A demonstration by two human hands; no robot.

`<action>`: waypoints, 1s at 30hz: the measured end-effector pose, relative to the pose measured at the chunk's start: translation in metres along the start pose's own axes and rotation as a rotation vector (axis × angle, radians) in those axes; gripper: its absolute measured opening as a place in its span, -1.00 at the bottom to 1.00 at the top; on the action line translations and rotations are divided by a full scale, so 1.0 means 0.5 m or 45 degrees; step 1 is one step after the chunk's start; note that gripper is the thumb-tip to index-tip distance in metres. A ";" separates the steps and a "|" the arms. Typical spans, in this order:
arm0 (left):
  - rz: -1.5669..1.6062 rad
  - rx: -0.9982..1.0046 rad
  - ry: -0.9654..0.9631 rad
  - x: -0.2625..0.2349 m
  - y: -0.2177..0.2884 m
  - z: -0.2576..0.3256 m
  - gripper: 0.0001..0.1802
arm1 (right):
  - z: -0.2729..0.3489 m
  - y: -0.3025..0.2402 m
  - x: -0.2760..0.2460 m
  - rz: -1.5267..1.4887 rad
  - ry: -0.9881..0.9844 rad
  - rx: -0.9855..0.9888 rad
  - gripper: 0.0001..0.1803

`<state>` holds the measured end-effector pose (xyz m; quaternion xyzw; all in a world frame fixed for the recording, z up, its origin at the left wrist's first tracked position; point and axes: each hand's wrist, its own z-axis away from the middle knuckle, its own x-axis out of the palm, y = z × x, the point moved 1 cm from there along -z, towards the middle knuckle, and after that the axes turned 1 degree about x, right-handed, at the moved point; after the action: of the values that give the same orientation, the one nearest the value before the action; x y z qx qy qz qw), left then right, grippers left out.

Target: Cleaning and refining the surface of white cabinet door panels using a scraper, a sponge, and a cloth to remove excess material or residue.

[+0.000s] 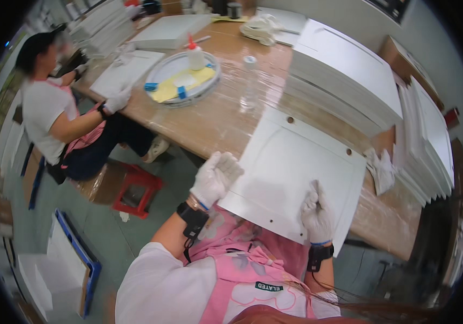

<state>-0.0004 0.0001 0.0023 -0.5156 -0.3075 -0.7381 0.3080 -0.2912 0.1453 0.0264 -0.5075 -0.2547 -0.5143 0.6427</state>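
A white panel (280,162) with two round holes along its far side lies on the tabletop (215,129), its near part jutting over the edge above the person's lap. The left hand (217,175), gloved, is at the panel's left edge, palm turned up, fingers loosely curled and grasping nothing visible. The gloved right hand (318,210) is over the panel's right part, fingers bunched together; whether they pinch something, I cannot tell.

Close beyond the panel, a tall stack of white panels (345,75) crowds the far side. A crumpled white bag (381,170) sits just beside its right edge, with upright panels (426,135) farther right. A clear bottle (249,89) stands near the far left corner. Farther left, a round tray (153,70) carries a yellow sheet (166,94), blue tape (182,92) and a red-tipped squeeze bottle (195,58). Beyond it, at left, a co-worker (47,108) sits near a red stool (139,189).
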 end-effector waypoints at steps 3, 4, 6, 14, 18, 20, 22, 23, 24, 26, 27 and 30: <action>-0.008 0.083 0.138 0.028 -0.002 0.015 -0.65 | -0.019 0.003 -0.011 0.018 0.009 0.040 -0.64; 0.006 0.069 0.132 0.028 0.006 0.021 -0.63 | -0.023 0.001 -0.010 0.063 0.013 0.048 -0.63; -0.032 -0.065 0.044 0.015 0.029 0.022 -0.60 | -0.013 -0.016 -0.016 0.088 0.065 -0.012 -0.63; -0.383 0.160 0.531 0.025 0.034 0.019 -0.70 | 0.105 -0.188 -0.083 0.153 0.317 -0.415 -0.66; -0.642 0.200 0.278 0.015 0.037 0.028 -0.68 | 0.154 -0.268 -0.107 0.674 0.497 -0.578 -0.72; -0.813 0.230 0.238 0.005 0.040 0.034 -0.65 | 0.170 -0.290 -0.134 0.763 0.572 -0.600 -0.73; -0.980 0.282 0.195 0.007 0.040 0.038 -0.62 | 0.180 -0.308 -0.135 1.213 0.674 -0.562 -0.72; -1.099 0.322 0.297 0.010 0.040 0.041 -0.60 | 0.184 -0.312 -0.137 1.337 0.751 -0.518 -0.74; -1.221 0.364 0.403 0.015 0.041 0.046 -0.57 | 0.187 -0.309 -0.134 1.331 0.768 -0.504 -0.74; -1.274 0.333 0.479 0.018 0.038 0.051 -0.58 | 0.185 -0.301 -0.118 2.128 0.717 -0.661 -0.80; -1.394 0.343 0.494 0.017 0.037 0.053 -0.57 | 0.181 -0.301 -0.118 2.279 0.606 -0.707 -0.83; -1.598 0.242 0.514 0.030 0.025 0.056 -0.52 | 0.159 -0.289 -0.111 2.454 0.391 -0.688 -0.83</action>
<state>0.0213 0.0117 0.0261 -0.0611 -0.5494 -0.8291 -0.0845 -0.4278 0.2469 0.0639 -0.5537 0.4737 0.1235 0.6736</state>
